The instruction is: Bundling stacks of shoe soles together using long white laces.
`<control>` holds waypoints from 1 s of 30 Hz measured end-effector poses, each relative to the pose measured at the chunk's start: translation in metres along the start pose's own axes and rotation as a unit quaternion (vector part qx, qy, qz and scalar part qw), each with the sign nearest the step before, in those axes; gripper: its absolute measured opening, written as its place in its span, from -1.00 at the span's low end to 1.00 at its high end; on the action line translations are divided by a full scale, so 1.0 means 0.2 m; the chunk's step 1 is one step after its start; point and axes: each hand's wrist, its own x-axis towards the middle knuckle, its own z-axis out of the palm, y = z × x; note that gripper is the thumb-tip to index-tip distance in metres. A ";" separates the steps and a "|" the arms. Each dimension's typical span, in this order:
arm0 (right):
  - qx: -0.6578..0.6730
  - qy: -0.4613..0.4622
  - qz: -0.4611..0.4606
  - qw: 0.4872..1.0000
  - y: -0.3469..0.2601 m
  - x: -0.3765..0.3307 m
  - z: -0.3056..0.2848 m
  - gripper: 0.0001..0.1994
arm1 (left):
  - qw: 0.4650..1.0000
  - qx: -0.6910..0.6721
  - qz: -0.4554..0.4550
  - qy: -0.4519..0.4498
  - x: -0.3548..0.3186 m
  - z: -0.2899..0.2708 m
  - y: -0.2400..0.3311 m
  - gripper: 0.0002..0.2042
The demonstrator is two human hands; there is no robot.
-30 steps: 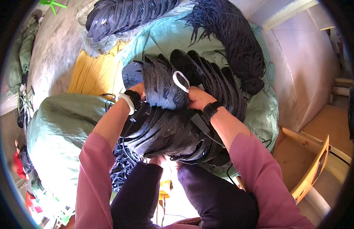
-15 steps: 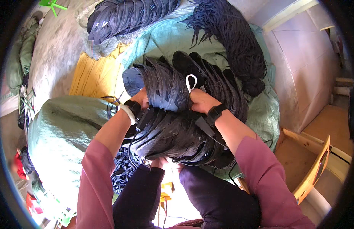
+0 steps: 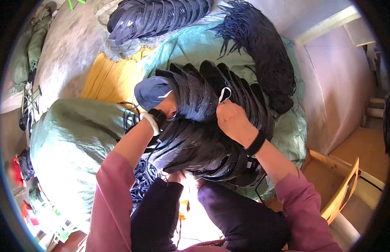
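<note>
A row of nested black shoe uppers [image 3: 186,145] lies in front of me above my knees. Across the top sits a dark blue-grey shoe upper [image 3: 153,91], its rounded end pointing left. My left hand [image 3: 169,106] is curled at that upper's opening, fingers partly hidden inside, with a short white strip [image 3: 165,95] showing beside them. At its other end, my right hand [image 3: 235,119] has its fingers closed, and a white lace loop [image 3: 224,94] sticks up from them. Dark bands circle both wrists, plus a white one on the left.
Another row of nested uppers [image 3: 161,17] lies at the back, beside a thick bundle of black laces [image 3: 266,54]. Green sacking [image 3: 73,130] bulges at left. More laces [image 3: 142,180] hang by my left knee. An open wooden drawer [image 3: 329,180] juts out at right.
My right hand has moved right with the white loop, turning its back upward. My left hand has shifted slightly right, and the upper's rounded end shows more, with a white strip now visible.
</note>
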 end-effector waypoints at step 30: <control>-0.092 -0.092 -0.359 0.924 -0.04 0.44 -0.05 -0.93 | 0.601 -0.700 -0.103 0.371 -0.35 -0.42 0.55 -0.86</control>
